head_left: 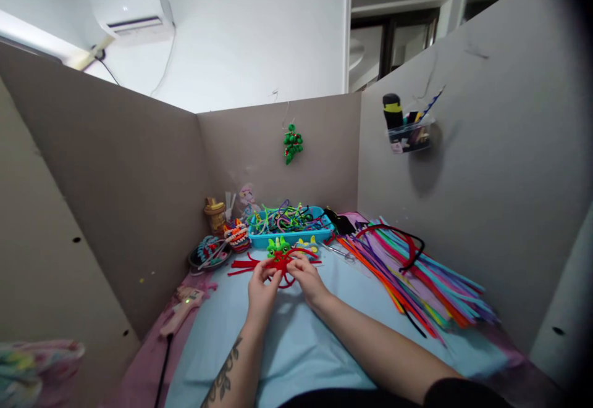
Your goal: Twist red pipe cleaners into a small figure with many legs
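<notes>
Both hands meet over the blue cloth around red pipe cleaners (283, 264), which spread out in loops and loose ends. My left hand (263, 281) pinches them from the left, thumb and fingers together. From the right, my right hand (306, 276) grips them with its fingers curled. Loose red ends stick out to the left, and one curves over the right hand. Just behind the hands is a green figure (278, 247) with a face; a yellow and blue figure (308, 246) lies beside it. The fingers hide part of the red piece.
A blue basket (291, 237) of mixed pipe cleaners stands behind. Many coloured pipe cleaners (407, 278) lie at right, near scissors (345, 255). At left are a dark bowl (210, 260) and a pink glue gun (183, 310) with a cord. Grey partitions (278, 167) enclose the table.
</notes>
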Tool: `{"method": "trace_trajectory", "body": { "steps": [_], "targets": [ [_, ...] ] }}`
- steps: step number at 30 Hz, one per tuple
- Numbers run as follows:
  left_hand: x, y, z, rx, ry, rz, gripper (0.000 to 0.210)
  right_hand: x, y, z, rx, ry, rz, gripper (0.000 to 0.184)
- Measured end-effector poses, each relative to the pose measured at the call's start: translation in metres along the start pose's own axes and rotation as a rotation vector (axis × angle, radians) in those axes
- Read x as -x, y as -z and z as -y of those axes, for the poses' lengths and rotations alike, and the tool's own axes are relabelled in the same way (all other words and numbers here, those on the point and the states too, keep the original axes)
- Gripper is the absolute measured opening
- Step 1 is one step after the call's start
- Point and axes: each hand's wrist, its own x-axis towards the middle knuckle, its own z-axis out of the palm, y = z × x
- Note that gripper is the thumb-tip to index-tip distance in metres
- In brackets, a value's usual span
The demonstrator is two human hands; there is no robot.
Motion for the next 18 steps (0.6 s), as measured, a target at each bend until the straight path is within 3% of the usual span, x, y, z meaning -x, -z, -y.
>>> {"method": "trace_trajectory", "body": {
  "steps": [6,12,18],
  "targets": [
    [-0.004,0.007,0.001,-0.094,-0.028,-0.127,0.035,-0.002,0.008,0.006,-0.011,-0.042,0.04,0.024],
    [-0.004,0.004,0.004,-0.017,0.072,0.128,0.038,0.0,0.012,0.016,0.007,-0.074,0.139,0.024],
    [-0.002,0.005,0.001,0.152,0.122,0.135,0.044,0.003,0.007,0.013,0.041,-0.072,0.175,0.026]
  ]
}}
